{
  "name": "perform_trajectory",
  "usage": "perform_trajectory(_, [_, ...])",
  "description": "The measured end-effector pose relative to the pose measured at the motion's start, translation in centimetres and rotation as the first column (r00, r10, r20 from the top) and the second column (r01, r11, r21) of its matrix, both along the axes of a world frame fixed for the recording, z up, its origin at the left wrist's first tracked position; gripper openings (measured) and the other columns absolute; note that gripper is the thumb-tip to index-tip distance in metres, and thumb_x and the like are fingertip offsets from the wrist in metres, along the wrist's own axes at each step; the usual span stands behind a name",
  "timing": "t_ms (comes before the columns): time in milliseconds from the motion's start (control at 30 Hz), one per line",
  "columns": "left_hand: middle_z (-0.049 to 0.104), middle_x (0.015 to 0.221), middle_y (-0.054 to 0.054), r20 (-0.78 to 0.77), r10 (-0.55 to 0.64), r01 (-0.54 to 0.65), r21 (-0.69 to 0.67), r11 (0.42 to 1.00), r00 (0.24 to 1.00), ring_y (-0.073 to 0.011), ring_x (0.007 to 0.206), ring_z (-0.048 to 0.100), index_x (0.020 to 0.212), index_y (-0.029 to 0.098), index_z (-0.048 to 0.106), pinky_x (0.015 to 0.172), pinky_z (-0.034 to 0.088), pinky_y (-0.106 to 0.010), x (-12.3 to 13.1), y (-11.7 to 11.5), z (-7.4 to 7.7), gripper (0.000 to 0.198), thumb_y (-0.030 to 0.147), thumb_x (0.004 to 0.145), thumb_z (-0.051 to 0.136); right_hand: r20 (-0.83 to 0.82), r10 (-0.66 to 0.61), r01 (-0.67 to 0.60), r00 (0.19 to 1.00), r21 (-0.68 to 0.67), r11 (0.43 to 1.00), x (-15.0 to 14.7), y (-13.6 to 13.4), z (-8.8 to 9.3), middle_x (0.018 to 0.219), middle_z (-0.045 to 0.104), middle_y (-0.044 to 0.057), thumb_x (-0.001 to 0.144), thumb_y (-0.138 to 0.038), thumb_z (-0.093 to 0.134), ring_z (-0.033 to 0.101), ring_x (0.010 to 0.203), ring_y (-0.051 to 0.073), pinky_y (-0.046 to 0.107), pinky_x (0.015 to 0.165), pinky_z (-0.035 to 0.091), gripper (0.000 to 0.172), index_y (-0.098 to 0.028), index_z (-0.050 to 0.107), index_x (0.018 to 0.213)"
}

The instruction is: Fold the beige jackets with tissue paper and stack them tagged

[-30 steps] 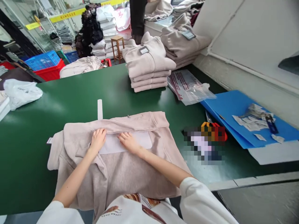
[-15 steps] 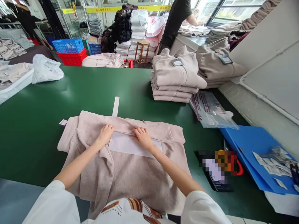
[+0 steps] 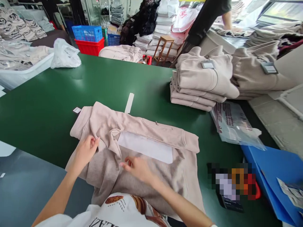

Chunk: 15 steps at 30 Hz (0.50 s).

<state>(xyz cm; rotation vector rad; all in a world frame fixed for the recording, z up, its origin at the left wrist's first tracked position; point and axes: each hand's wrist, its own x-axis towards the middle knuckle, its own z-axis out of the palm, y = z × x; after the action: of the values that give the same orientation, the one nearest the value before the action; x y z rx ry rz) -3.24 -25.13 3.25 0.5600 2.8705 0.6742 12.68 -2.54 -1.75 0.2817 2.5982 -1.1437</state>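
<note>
A pinkish-beige sweatshirt lies partly folded on the green table, its far part turned over toward me. On it rests a white sheet, with the far edge tucked under the fold. My left hand is at the garment's left side, fingers curled and pinching the cloth at a fold. Above the cloth, just nearer to me than the sheet, my right hand has loosely bent fingers, thumb and forefinger apart, holding nothing. A white strip sticks out beyond the far edge. A tag shows at the left corner.
Folded beige garments are stacked at the far right. Nearer are a clear plastic bag, blue folders and a dark, partly blurred-out item. A white plastic bag sits far left. Another person's arm shows behind.
Both hands have left the folded far edge and come toward me, the left one also going left. More of the white sheet shows. The view has turned left and tilted.
</note>
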Motion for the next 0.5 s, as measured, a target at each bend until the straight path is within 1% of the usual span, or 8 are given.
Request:
perform_trajectory(133, [0.067,0.075,-0.006,0.306,0.110,-0.088,-0.084,0.993,0.946,-0.0297,0.077,0.066,0.082,0.021,0.059,0.070,0.050,-0.038,5.0,-3.9,-2.8,0.047,0.068,0.079,0.056,0.165,-0.083,0.115,0.983,-0.195,0.974,0.4,-5.8,-2.1,0.083,0.069,0.008,0.079,-0.046,0.067,0.063,0.077,0.026,0.036,0.066,0.044,0.034,-0.020,0.064,0.100])
perform_trajectory(200, [0.066,0.071,-0.006,0.411,0.157,-0.173,0.001,0.985,0.898,-0.0322,0.078,0.066,0.080,0.019,0.061,0.071,0.051,-0.039,5.8,-4.9,-4.2,0.049,0.068,0.071,0.064,0.118,-0.197,0.228,0.973,-0.410,0.883,0.0,-7.3,-2.8,0.095,0.070,0.008,0.079,-0.040,0.065,0.064,0.091,0.026,0.037,0.077,0.049,0.030,-0.020,0.062,0.101])
perform_trajectory(267, [0.069,0.076,-0.007,0.577,0.196,-0.380,0.218,0.899,0.793,-0.0332,0.087,0.067,0.082,0.018,0.064,0.075,0.054,-0.040,6.0,-5.8,-5.2,0.052,0.068,0.067,0.068,0.127,-0.275,0.281,0.953,-0.706,0.650,-0.3,-7.8,-2.7,0.106,0.070,0.006,0.081,-0.044,0.063,0.063,0.101,0.025,0.036,0.085,0.051,0.032,-0.021,0.061,0.104])
perform_trajectory(333, [0.074,0.092,-0.008,0.735,0.193,-0.653,0.410,0.637,0.650,-0.0337,0.106,0.066,0.092,0.019,0.067,0.085,0.055,-0.039,6.3,-7.0,-5.8,0.057,0.068,0.063,0.072,0.231,-0.305,0.331,0.924,-0.883,0.334,-0.3,-7.9,-2.0,0.111,0.070,0.004,0.081,-0.051,0.065,0.064,0.103,0.023,0.035,0.085,0.053,0.041,-0.023,0.060,0.110])
perform_trajectory(367, [0.074,0.101,-0.008,0.793,0.162,-0.744,0.449,0.495,0.587,-0.0335,0.116,0.062,0.097,0.021,0.068,0.092,0.055,-0.038,6.8,-7.7,-6.1,0.059,0.068,0.062,0.074,0.294,-0.317,0.365,0.902,-0.911,0.194,-0.3,-7.8,-1.5,0.112,0.070,0.004,0.079,-0.053,0.068,0.065,0.103,0.023,0.034,0.084,0.054,0.046,-0.023,0.059,0.112])
perform_trajectory(400, [0.074,0.106,-0.008,0.833,0.123,-0.797,0.458,0.394,0.539,-0.0338,0.125,0.057,0.101,0.022,0.069,0.097,0.053,-0.039,7.4,-8.3,-6.4,0.061,0.069,0.062,0.074,0.352,-0.329,0.396,0.877,-0.915,0.077,-0.2,-7.8,-1.1,0.113,0.070,0.003,0.077,-0.053,0.071,0.066,0.102,0.022,0.033,0.083,0.055,0.049,-0.023,0.059,0.113])
perform_trajectory(433, [0.074,0.109,-0.009,0.863,0.074,-0.823,0.448,0.348,0.501,-0.0352,0.130,0.053,0.102,0.023,0.070,0.102,0.051,-0.041,8.3,-8.8,-6.6,0.062,0.070,0.062,0.074,0.404,-0.337,0.424,0.851,-0.906,-0.015,-0.2,-7.8,-0.9,0.113,0.071,0.003,0.074,-0.051,0.075,0.066,0.102,0.022,0.032,0.083,0.055,0.050,-0.023,0.060,0.113])
perform_trajectory(500, [0.073,0.113,-0.012,0.890,-0.018,-0.813,0.424,0.399,0.455,-0.0396,0.134,0.048,0.102,0.023,0.072,0.107,0.048,-0.047,10.1,-9.6,-6.7,0.065,0.071,0.058,0.078,0.488,-0.308,0.470,0.817,-0.872,-0.135,-0.2,-7.8,-0.7,0.110,0.072,0.004,0.072,-0.043,0.079,0.068,0.100,0.021,0.032,0.084,0.056,0.047,-0.021,0.062,0.109])
